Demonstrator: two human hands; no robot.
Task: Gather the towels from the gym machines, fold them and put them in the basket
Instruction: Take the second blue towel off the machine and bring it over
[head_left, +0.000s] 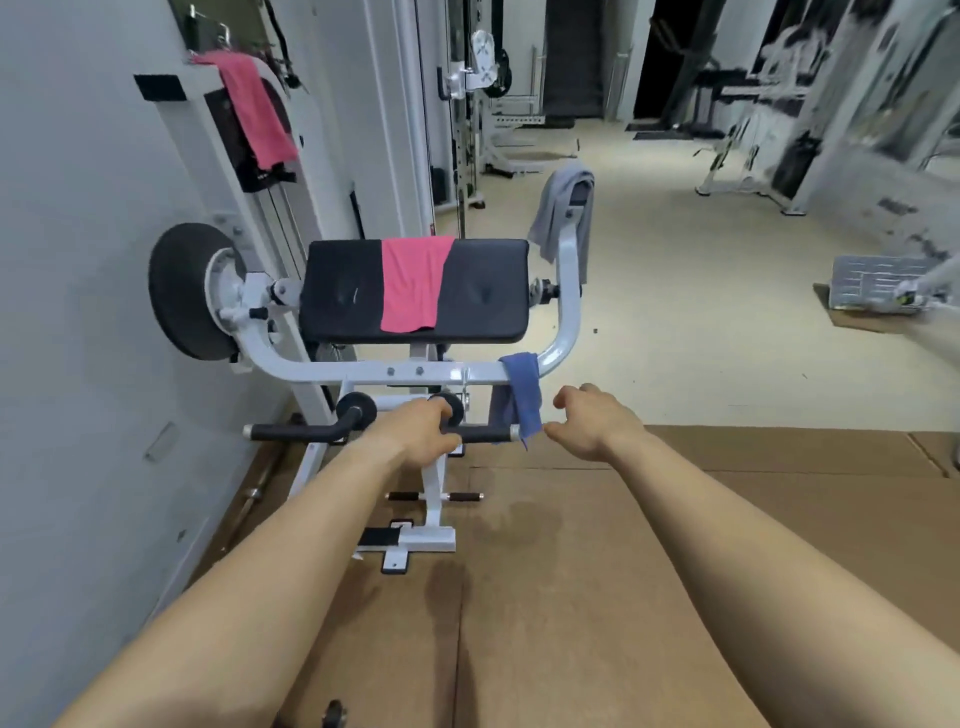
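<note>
Towels on the white tubular-steel gym machine (363, 371), at the gathering stage. I counted four cloths, all draped and none yet folded. A small blue terry towel (521, 389) hung over the near crossbar. A pink towel (413, 283) lay across the black padded rest (343, 291). A grey towel (563, 213) hung on the upright arm at the far right of the frame. A second pink towel (254, 109) hung high on the weight stack against the wall.

The right hand (587, 421) reached in beside the blue towel with its fingers loosely curled and spread. It gripped nothing, and its thumb lay just at the cloth's lower corner. The left hand (421, 428) was extended over the black foam handle bar (291, 432). Its fingers bent away from the camera, so I could not tell whether they closed on the bar or merely hovered.

I judged the step in hand to be the first pick, with the blue towel as the target. The next move called for the right thumb and fingers to pinch the hanging edge. The cloth then had to be lifted up and clear of the crossbar rather than dragged sideways, where it could snag on the bar's fittings. Folding and the basket remained ahead, as did the other three towels.
</note>
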